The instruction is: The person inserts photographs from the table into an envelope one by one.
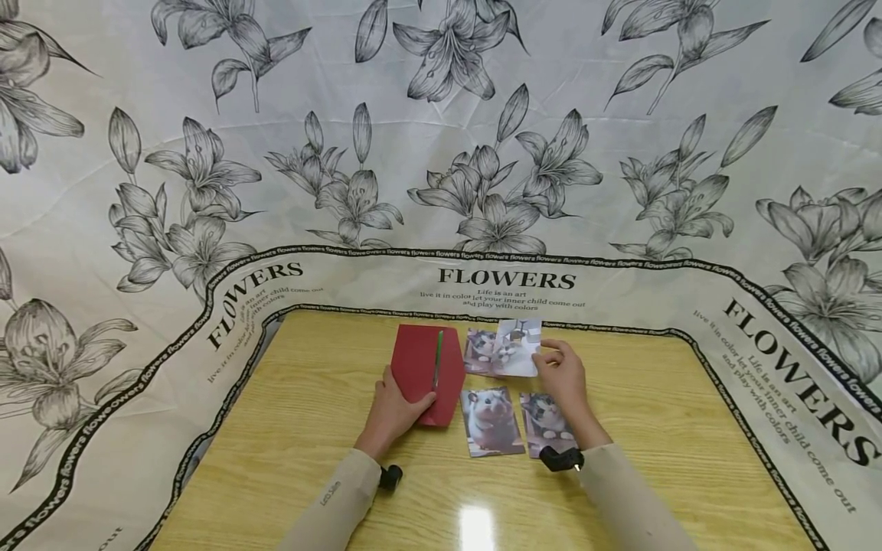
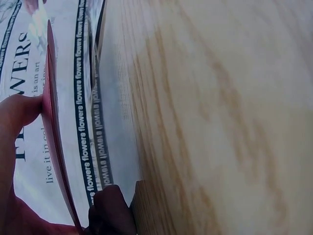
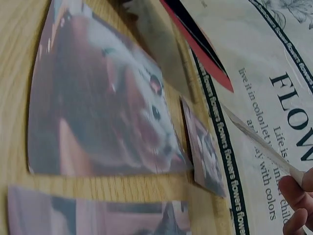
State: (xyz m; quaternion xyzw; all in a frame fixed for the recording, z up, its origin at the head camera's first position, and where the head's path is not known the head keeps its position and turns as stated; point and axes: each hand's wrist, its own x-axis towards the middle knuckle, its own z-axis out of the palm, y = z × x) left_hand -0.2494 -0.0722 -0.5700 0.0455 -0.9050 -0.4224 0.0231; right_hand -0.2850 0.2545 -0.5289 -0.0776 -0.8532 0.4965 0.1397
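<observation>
My left hand (image 1: 400,405) grips a red envelope (image 1: 416,360) by its lower end, thumb across the front. A green strip shows along the envelope's opening. In the left wrist view the envelope (image 2: 55,127) appears edge-on between thumb and fingers. My right hand (image 1: 561,375) pinches a photo card (image 1: 520,348) by its right edge; in the right wrist view this card (image 3: 264,144) is seen nearly edge-on. It partly overlaps a kitten card (image 1: 480,350) behind it. Nearer me are a hamster card (image 1: 492,422) and another kitten card (image 1: 544,413), the latter partly hidden by my right wrist.
The wooden table (image 1: 296,459) runs back to a hanging cloth (image 1: 358,283) printed with flowers and lettering. This cloth also lines the left and right sides. A bright reflection lies on the table's near part.
</observation>
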